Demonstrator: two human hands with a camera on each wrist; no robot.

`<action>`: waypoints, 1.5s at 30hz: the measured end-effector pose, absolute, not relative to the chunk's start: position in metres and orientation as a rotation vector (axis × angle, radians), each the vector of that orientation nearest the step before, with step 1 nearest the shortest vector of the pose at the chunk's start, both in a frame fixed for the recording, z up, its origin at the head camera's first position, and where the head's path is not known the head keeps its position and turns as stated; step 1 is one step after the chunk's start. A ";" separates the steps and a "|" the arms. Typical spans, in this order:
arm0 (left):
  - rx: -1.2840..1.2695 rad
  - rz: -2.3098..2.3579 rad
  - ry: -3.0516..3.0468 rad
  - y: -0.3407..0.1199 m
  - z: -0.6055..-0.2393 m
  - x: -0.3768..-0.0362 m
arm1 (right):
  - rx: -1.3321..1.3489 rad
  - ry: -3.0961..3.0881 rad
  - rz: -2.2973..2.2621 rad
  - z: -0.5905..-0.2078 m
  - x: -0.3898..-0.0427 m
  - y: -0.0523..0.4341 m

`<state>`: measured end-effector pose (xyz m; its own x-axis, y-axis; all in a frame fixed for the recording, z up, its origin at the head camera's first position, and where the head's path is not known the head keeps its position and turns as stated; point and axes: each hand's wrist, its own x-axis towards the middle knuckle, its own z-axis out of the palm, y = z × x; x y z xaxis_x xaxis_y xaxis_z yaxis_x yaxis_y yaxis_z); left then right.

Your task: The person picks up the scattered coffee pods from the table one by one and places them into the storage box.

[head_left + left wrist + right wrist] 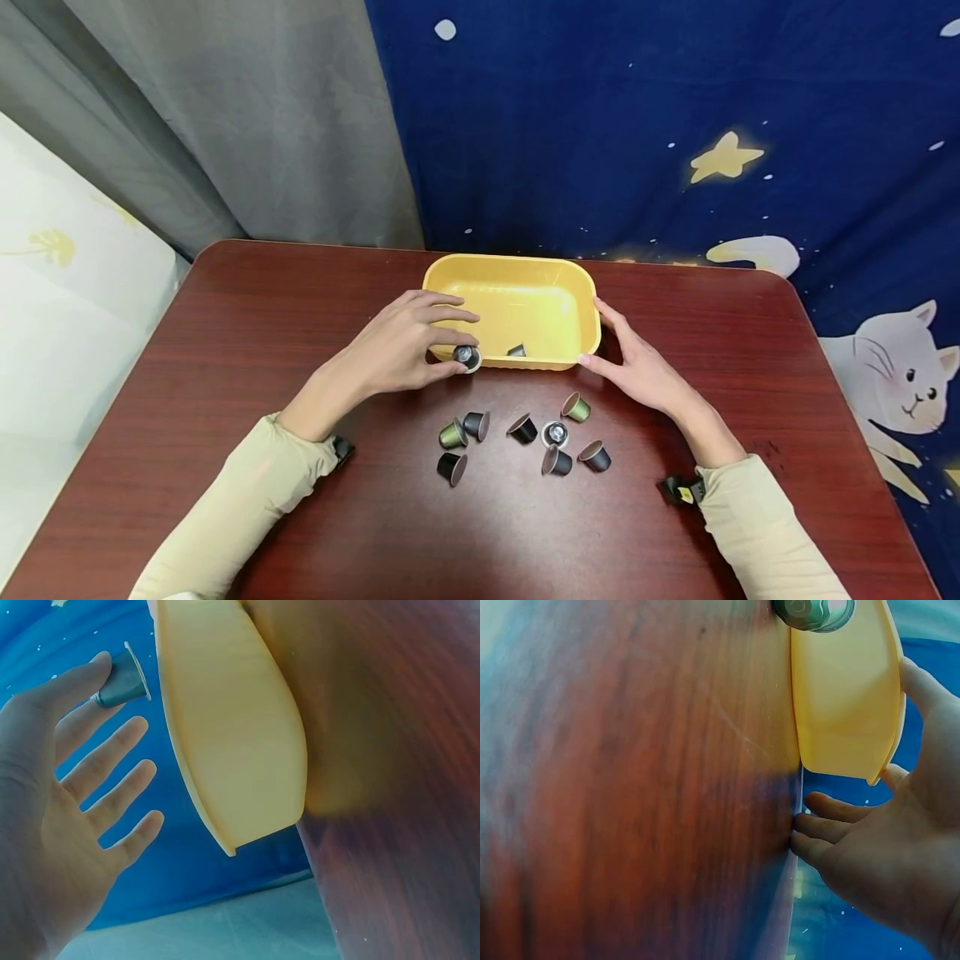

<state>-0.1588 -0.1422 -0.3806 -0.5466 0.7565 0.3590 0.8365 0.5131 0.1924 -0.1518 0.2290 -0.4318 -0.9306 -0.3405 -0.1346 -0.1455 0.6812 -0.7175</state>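
Left hand [397, 350] pinches a capsule [467, 357] at the yellow tray [517, 271] (right hand's [637, 367] fingers straight).

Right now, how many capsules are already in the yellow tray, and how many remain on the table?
One capsule lies in the yellow tray. The left hand pinches another capsule at the tray's near rim, and the right hand touches the tray's right end. Eight loose capsules remain on the table.
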 end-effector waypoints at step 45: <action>-1.237 -0.409 -2.672 -0.115 -0.393 -0.214 | -0.396 2.634 -1.129 -0.434 -0.153 0.230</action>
